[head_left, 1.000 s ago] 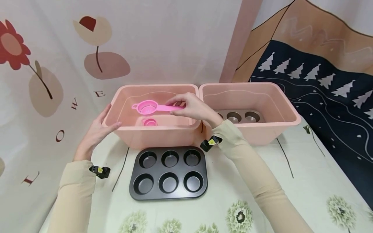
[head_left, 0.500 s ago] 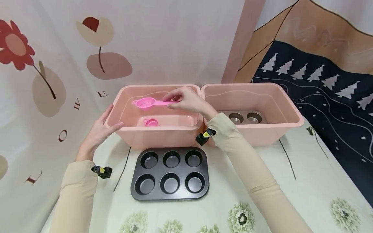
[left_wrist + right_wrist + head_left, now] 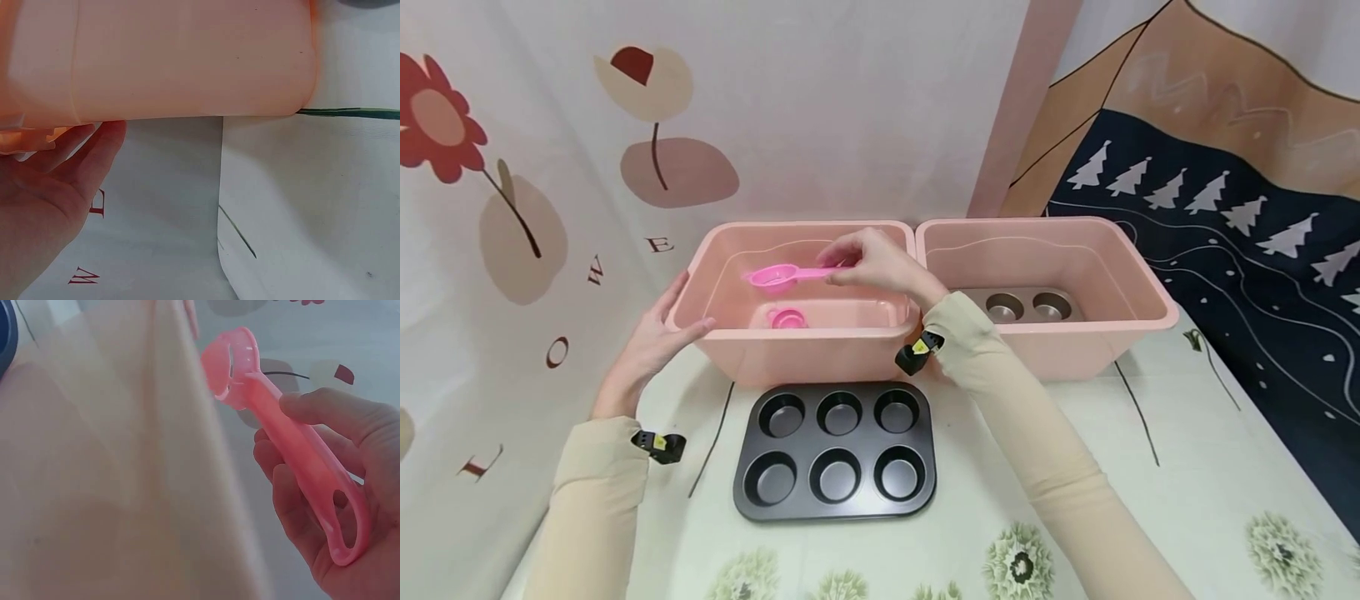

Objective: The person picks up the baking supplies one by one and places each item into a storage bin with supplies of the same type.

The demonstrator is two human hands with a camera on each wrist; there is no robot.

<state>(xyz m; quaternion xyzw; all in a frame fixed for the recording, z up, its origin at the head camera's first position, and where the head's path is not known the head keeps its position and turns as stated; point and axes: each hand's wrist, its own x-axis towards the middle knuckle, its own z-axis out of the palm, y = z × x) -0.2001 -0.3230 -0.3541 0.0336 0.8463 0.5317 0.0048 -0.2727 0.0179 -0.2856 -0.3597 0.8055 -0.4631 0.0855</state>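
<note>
My right hand (image 3: 880,265) holds a pink egg separator (image 3: 775,277) by its long handle, above the inside of the left pink bin (image 3: 805,333). In the right wrist view, the thumb lies along the handle of the egg separator (image 3: 290,434) and the fingers wrap behind it; its slotted cup points away from the hand. My left hand (image 3: 651,346) rests against the bin's left end, thumb by the front corner. The left wrist view shows the fingers (image 3: 103,147) fairly straight, touching the bin under its rim. A small pink round cup (image 3: 787,318) lies on the bin floor.
A second pink bin (image 3: 1048,329) stands directly to the right, with a brownish muffin pan (image 3: 1030,304) inside. In front of the left bin, a dark muffin tin (image 3: 837,450) lies on the flowered tablecloth. A printed curtain (image 3: 850,108) hangs behind the bins.
The right hand has moved slightly left with the egg separator, which rose and then dipped a little; its cup now looks flatter. The left hand stays at the bin's edge.
</note>
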